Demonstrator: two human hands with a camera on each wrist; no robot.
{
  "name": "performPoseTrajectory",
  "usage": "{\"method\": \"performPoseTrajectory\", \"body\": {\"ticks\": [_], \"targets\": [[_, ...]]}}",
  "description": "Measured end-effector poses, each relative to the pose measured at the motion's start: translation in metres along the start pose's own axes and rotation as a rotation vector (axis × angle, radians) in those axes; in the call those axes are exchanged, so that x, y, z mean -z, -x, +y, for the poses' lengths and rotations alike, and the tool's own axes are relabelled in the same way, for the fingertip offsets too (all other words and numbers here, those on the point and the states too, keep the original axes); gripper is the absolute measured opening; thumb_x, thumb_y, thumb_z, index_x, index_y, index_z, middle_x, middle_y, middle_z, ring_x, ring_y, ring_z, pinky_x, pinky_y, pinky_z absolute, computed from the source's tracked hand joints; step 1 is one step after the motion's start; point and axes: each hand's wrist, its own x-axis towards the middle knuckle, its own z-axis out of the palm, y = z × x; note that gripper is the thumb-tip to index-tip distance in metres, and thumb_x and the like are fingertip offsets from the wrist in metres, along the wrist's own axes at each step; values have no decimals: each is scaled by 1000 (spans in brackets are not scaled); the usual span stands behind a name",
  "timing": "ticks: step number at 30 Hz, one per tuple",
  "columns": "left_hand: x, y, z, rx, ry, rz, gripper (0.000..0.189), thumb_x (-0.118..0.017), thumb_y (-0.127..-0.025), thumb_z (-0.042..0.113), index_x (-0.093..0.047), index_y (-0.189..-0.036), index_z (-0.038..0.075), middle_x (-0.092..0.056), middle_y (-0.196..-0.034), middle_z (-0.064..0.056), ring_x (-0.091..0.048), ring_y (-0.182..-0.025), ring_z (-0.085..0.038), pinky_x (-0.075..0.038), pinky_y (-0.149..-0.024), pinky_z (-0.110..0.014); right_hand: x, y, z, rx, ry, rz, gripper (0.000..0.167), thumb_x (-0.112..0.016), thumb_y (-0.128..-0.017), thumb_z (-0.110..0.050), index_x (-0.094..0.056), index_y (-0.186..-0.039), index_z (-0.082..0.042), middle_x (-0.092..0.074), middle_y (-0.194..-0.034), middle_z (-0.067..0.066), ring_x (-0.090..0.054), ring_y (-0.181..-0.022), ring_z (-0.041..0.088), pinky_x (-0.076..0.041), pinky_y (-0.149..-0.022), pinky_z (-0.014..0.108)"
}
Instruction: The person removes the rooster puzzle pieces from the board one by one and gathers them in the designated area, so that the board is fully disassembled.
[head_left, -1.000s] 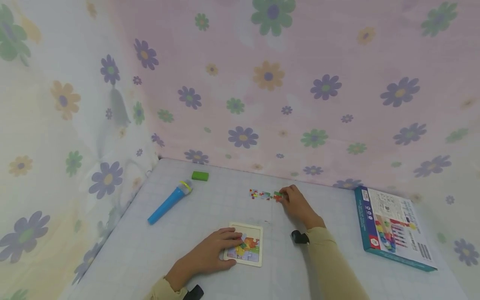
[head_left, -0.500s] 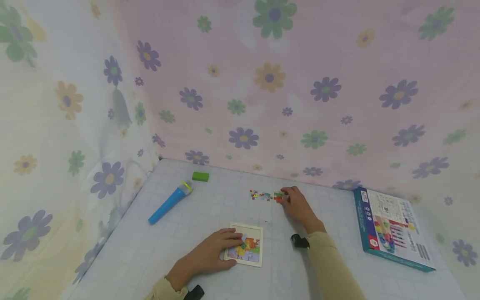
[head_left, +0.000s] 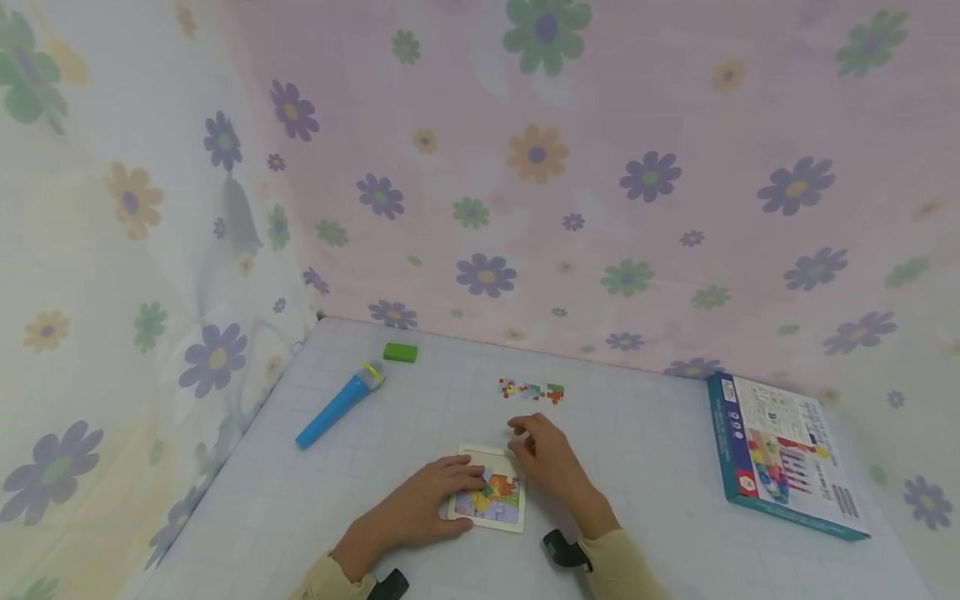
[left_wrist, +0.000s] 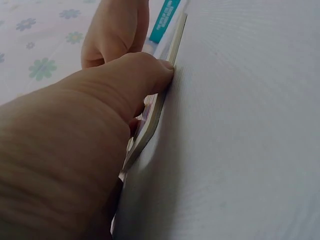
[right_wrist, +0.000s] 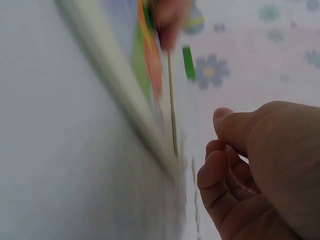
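A small jigsaw puzzle board (head_left: pixel 486 523) with a pale frame lies on the table, part of its colourful picture filled in. My left hand (head_left: pixel 420 504) rests across its left side, fingers stretched over the picture. In the left wrist view, the thumb (left_wrist: pixel 150 70) touches the board's edge. My right hand (head_left: pixel 553 458) hovers by the board's upper right corner. Its fingers are loosely bent, and the right wrist view shows a gap between thumb and fingertips with nothing held. Beyond it, several loose puzzle pieces (head_left: pixel 532 391) lie in a row.
A blue toy microphone (head_left: pixel 333 411) with a yellow ring lies at the left, near a green block (head_left: pixel 401 352). On the right side sits a flat box (head_left: pixel 787 454) with a teal edge. Flowered cloth (head_left: pixel 570 192) hangs behind the table.
My right hand has left the rightmost loose piece and moved down and left towards the board. That piece stays in the row. The left hand has kept its place.
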Motion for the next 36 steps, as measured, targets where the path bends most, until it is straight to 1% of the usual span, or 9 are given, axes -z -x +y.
{"method": "performPoseTrajectory", "body": {"ticks": [3,5,12,14,17,19,22,30,36], "targets": [[2,0,1,15,8,-2,48,-71,-95,44,-59,-140,34,-48,-155,16,-37,-152,-19,-38,-122,-51,-11,12,-14,37,-52,-35,26,-72,-94,-11,-67,-120,-9,-65,-103,-2,-52,-78,3,-50,-69,19],[3,1,2,29,19,-4,48,-72,-94,43,-59,-140,33,-49,-155,17,-37,-152,-19,-38,-122,-51,-18,18,-19,49,-76,-59,26,-72,-95,-12,-67,-120,-10,-64,-103,-3,-52,-80,1,-51,-71,19],[5,3,2,60,91,6,55,-76,-91,43,-58,-141,31,-51,-153,16,-33,-154,-21,-37,-122,-50,-30,27,-17,37,-96,-48,25,-72,-94,-10,-68,-119,-11,-64,-98,-5,-55,-80,0,-53,-71,19],[5,4,0,64,78,26,59,-77,-88,46,-58,-141,30,-51,-153,14,-32,-154,-22,-37,-122,-49,-31,27,-17,34,-108,-56,25,-72,-94,-9,-68,-119,-10,-63,-98,-5,-54,-80,0,-53,-71,19],[6,5,-2,70,36,67,72,-79,-84,52,-55,-146,23,-48,-157,9,-31,-155,-24,-37,-123,-50,-31,28,-18,31,-110,-63,25,-73,-94,-11,-68,-119,-10,-63,-97,-5,-54,-78,0,-52,-69,18],[6,5,-3,74,4,93,83,-79,-82,56,-51,-149,17,-45,-160,5,-30,-155,-26,-36,-123,-51,-31,27,-19,47,-99,-59,25,-74,-93,-14,-68,-117,-10,-63,-97,-5,-53,-77,-1,-52,-68,17],[4,5,-5,85,-25,106,93,-78,-81,61,-46,-153,13,-40,-163,3,-28,-156,-28,-35,-123,-52,-31,27,-20,65,-67,-65,27,-78,-91,-18,-70,-115,-12,-62,-94,-7,-51,-74,-2,-50,-65,16],[2,3,-8,101,-78,98,97,-69,-82,72,-43,-156,15,-38,-165,4,-29,-156,-28,-36,-122,-54,-30,27,-27,84,17,-156,37,-84,-84,-32,-76,-115,-13,-60,-91,-10,-44,-69,-2,-40,-60,15],[2,3,-9,104,-77,85,98,-68,-82,72,-42,-157,15,-37,-166,4,-29,-156,-27,-36,-122,-54,-26,26,-34,82,60,-196,39,-86,-81,-34,-77,-113,-12,-61,-91,-7,-41,-70,0,-38,-61,17]]}}
